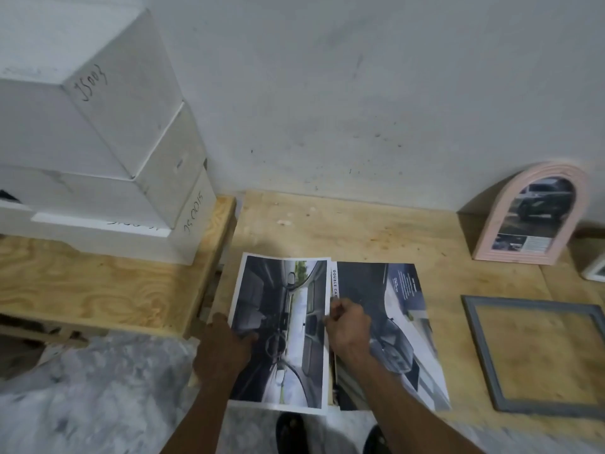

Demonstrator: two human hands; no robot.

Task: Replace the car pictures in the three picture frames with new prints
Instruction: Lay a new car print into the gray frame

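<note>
Two car prints lie side by side on the plywood table (pixel 376 231). My left hand (pixel 226 345) grips the left edge of the car-interior print (pixel 288 309), thumb on top. My right hand (pixel 348 326) pinches the inner edge of the car-exterior print (pixel 406 322), where more sheets are stacked beneath. A pink arched frame (pixel 532 214) with a car picture leans upright against the wall at the right. A grey square frame (pixel 537 355) lies flat and shows only wood through its opening. A white frame corner (pixel 597 270) peeks in at the far right edge.
Stacked white boxes (pixel 98 142) with handwritten codes sit on a lower plywood bench (pixel 98 290) at left, separated from the table by a narrow gap. The white wall (pixel 360 93) closes the back. My dark shoes (pixel 291 434) and a pale floor show below the table edge.
</note>
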